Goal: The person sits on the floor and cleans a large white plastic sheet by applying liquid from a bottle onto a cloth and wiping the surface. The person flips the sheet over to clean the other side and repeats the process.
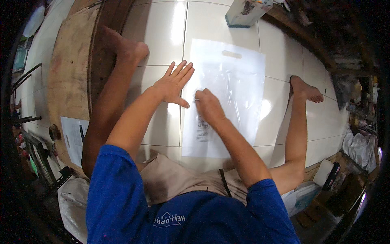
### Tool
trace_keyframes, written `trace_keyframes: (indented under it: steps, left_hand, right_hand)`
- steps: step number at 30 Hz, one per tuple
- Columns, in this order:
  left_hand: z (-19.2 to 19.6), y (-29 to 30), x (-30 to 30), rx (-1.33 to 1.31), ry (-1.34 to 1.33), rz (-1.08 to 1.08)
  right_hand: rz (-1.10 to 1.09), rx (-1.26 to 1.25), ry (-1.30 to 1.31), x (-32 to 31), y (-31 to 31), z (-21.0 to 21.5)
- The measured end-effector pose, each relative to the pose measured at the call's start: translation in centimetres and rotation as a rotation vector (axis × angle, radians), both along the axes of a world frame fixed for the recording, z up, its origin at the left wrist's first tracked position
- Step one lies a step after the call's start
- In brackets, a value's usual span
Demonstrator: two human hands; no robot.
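A white plastic bag (239, 89) with a die-cut handle slot at its far end lies flat on the tiled floor between my legs. Small dark print shows near its lower left part. My left hand (174, 84) is open with fingers spread, at the bag's left edge; its thumb points toward the right hand. Over the left part of the bag, my right hand (209, 106) is closed, knuckles up. Whatever its fingers may hold is hidden, though a small pale bit shows by the fingertips.
Beyond the bag stands a translucent, stained plastic container (247, 14). A wooden board (71, 61) runs along my left, with a printed sheet or bag (73, 138) on it. Dark shelving (321, 49) with clutter is at the right, along with crumpled clear plastic (359, 148).
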State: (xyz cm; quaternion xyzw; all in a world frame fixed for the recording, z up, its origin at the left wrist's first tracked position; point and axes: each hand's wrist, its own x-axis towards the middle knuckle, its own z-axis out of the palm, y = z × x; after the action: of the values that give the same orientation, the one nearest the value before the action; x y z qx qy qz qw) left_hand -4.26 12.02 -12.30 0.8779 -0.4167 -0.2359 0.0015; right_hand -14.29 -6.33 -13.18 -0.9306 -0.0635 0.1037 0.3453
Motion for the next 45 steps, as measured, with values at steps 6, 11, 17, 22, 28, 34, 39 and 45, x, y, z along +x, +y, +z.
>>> trace_keyframes:
  steps: [6,11,17,22,28,34,39,45]
  left_hand:
    - [0.4,0.6,0.0,0.018,0.015,0.027]
    - [-0.2,0.1,-0.3,-0.026,0.014,0.007]
    - [0.1,0.6,-0.3,0.008,0.019,0.027]
    - [-0.1,0.0,-0.4,0.019,0.018,0.013]
    - [0.3,0.1,-0.4,0.046,0.027,0.023]
    - [-0.2,0.4,-0.3,-0.04,0.036,0.007]
    - [-0.5,0.4,-0.4,-0.024,0.015,0.003]
    - [-0.1,0.7,-0.3,-0.042,0.019,0.018]
  right_hand:
    - [0.037,-0.236,0.373,1.0,-6.7,2.6]
    - [0.067,-0.001,0.024,0.1,-0.5,0.7]
    - [0.115,-0.165,0.335,0.2,-5.9,1.8]
    - [0.064,0.0,0.019,-1.1,-2.2,0.6]
    - [0.103,-0.137,0.169,-2.0,-2.6,1.3]
    - [0.203,-0.109,0.181,-1.0,-3.9,2.0]
    - [0.262,-0.143,0.143,-1.3,-0.4,0.6]
    - [0.205,-0.242,0.282,-2.1,-5.8,2.0]
